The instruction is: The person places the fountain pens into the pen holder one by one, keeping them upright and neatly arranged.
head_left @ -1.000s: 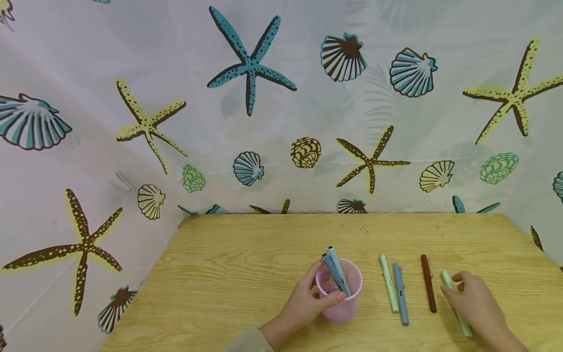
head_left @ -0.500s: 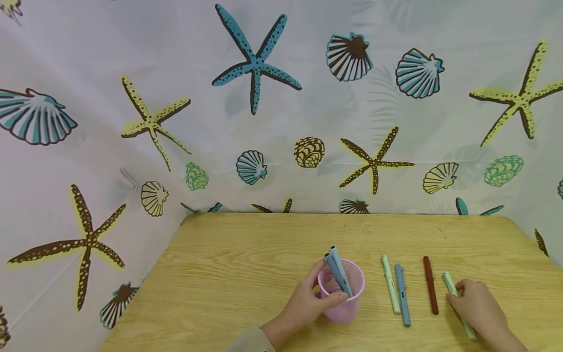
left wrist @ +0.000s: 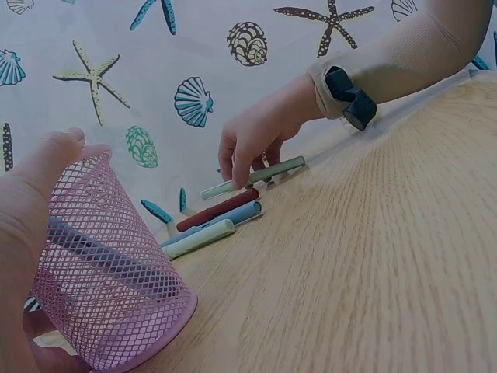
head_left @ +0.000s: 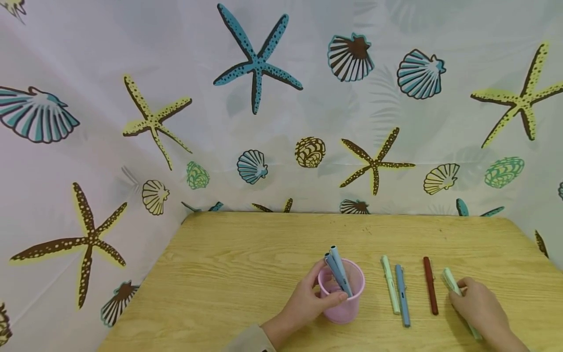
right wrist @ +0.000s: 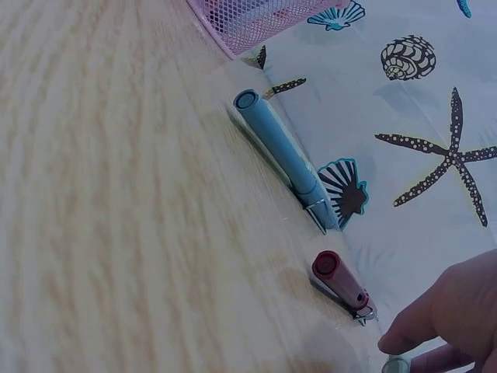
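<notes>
My left hand (head_left: 301, 300) grips a pink mesh pen cup (head_left: 345, 314), thumb at the near rim and fingers round its far side. Two blue pens (head_left: 337, 272) lean inside the cup, their ends above the rim. Over at the right, my right hand (head_left: 480, 305) pinches a light green pen (head_left: 451, 280) between thumb and fingers; the hand covers its middle. In the left wrist view this pen (left wrist: 289, 168) is held close over the table. Only the end of the green pen (right wrist: 396, 364) shows in the right wrist view, at the bottom edge.
Between cup and right hand lie another light green pen (head_left: 390, 285), a blue pen (head_left: 402, 296) and a dark red pen (head_left: 430, 286), roughly side by side. The wooden table (head_left: 246, 254) ends at a cloth (head_left: 281, 112) printed with starfish and shells.
My right hand has shifted a little to the right, the green pen moving with it and its far end now slightly higher. My left hand keeps its grip on the cup.
</notes>
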A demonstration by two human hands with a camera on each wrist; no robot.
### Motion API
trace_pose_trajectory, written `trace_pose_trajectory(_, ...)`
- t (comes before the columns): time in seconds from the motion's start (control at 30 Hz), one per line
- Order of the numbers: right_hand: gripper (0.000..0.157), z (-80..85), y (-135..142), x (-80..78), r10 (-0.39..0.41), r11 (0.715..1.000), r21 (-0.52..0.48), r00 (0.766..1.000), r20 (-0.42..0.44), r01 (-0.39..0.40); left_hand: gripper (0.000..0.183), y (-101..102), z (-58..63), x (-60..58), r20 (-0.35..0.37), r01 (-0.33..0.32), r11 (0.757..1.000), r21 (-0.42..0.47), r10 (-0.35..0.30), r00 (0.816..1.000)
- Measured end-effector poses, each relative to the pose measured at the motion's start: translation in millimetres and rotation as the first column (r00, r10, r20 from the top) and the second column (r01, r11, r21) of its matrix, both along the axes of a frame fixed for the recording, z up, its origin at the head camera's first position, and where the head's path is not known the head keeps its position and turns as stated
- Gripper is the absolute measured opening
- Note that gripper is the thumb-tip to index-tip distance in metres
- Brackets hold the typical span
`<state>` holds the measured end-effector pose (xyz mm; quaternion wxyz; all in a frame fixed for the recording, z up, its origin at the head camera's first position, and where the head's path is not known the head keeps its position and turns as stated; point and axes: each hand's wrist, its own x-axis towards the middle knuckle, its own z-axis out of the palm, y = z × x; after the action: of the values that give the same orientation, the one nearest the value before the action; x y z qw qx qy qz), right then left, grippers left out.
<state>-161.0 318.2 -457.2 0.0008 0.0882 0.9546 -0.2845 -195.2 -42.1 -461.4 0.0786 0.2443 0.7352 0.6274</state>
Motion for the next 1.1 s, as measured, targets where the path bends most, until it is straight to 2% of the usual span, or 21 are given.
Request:
trace_pose_trajectory(0.47, 0.044, 11.9, -10.1, 4.4, -0.028, 0.998, -0.059, 0.994, -0.109, 0.022, 0.07, -0.8, 0.8, -0.5, -0.004, -0.001, 1.0, -0.014, 0.001, 1.0)
trace_pose_trajectory(0.7, 0.047, 17.5, -18.6, 9.0, -0.042, 0.993, -0.114, 0.98, -0.197, 0.02, 0.069, -0.4, 0.2, -0.8, -0.003, -0.004, 1.0, -0.006, 0.004, 1.0)
trace_pose_trajectory(0.87, 0.045, 24.5, -28.9, 10.4, -0.072, 0.993, -0.112, 0.951, -0.301, 0.039, 0.069, -0.5, -0.4, -0.6, -0.005, -0.01, 1.0, -0.008, 0.01, 1.0)
trace_pose_trajectory(1.1, 0.035, 30.2, -43.4, 11.5, -0.084, 0.994, -0.097, 0.893, -0.442, 0.045, 0.068, 0.5, -0.3, -0.8, 0.0, -0.011, 1.0, -0.007, 0.011, 1.0)
